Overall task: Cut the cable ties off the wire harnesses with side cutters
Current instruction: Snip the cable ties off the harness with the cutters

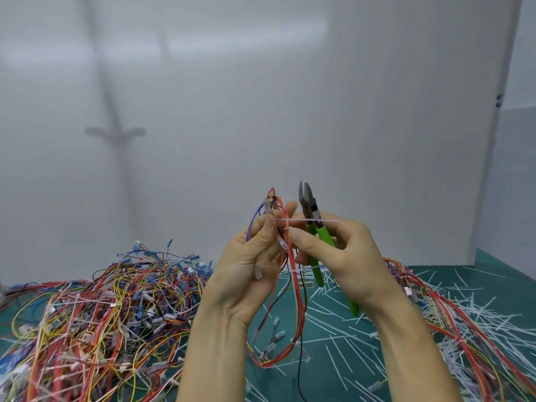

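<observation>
Above the green mat [316, 384], in front of my chest, I'm holding one wire harness [291, 288] up with both hands, its red, yellow and black loops hanging down between my wrists. My left hand [249, 262] is gripping the upper part, thumb and fingers curled round the wires. My right hand [345, 256] is pinching the harness with thumb and forefinger just beside the left, while the other fingers are wrapping the green handles of the side cutters [309, 203]. The cutter tips are pointing up, slightly parted, off the wires. A white cable tie [330, 221] is sitting round the harness, tail sticking right across the cutters. A tangled harness pile [101, 300] is lying left; cut ties [377, 329] are littering the mat right.
</observation>
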